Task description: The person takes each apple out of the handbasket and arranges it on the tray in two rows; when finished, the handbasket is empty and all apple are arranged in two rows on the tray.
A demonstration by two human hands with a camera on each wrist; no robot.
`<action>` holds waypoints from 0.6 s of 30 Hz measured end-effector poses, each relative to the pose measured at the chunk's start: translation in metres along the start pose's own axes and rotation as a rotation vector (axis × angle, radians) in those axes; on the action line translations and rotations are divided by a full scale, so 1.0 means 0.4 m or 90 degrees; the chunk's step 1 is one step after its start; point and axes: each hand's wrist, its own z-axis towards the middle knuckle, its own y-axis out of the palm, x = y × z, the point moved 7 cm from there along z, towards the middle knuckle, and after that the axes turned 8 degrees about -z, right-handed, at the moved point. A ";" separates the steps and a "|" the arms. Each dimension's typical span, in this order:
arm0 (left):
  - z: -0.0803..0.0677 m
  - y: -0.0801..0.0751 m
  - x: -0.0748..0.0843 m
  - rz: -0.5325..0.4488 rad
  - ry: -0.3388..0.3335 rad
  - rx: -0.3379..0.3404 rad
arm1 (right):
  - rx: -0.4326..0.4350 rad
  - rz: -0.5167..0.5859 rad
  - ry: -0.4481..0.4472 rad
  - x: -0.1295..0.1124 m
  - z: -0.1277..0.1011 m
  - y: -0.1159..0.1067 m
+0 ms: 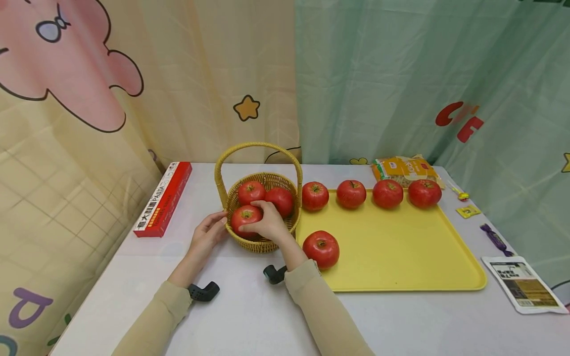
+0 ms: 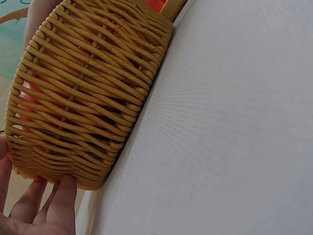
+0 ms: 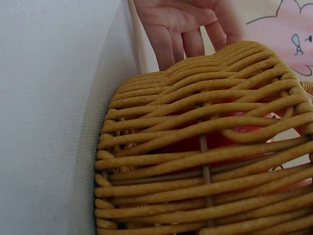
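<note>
In the head view a wicker basket (image 1: 262, 247) with a tall arched handle holds three red apples. My right hand (image 1: 271, 225) reaches over the basket's front rim and grips the front apple (image 1: 246, 215), thumb on its near side and fingers over its top right. Behind it sit a back apple (image 1: 251, 192) and a right-hand apple (image 1: 280, 200). At the basket's left side is my left hand (image 1: 207, 235), its extended fingers (image 2: 63, 205) touching the woven wall in the left wrist view. The right wrist view shows the left palm (image 3: 181, 22) beyond the weave.
Right of the basket lies a yellow tray (image 1: 401, 247) with a row of several apples along its back edge and one apple (image 1: 321, 249) at front left. A red pasta box (image 1: 171, 198) is at left. A pasta bag (image 1: 407, 169), candies and a white packet (image 1: 525, 284) lie around the tray.
</note>
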 end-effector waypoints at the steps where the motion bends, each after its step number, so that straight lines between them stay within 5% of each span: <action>1: 0.000 0.000 0.000 0.001 0.000 -0.001 | -0.001 -0.002 0.000 0.000 0.000 0.001; 18: -0.001 0.000 0.001 0.008 0.001 -0.005 | -0.022 -0.016 -0.017 -0.004 -0.003 0.005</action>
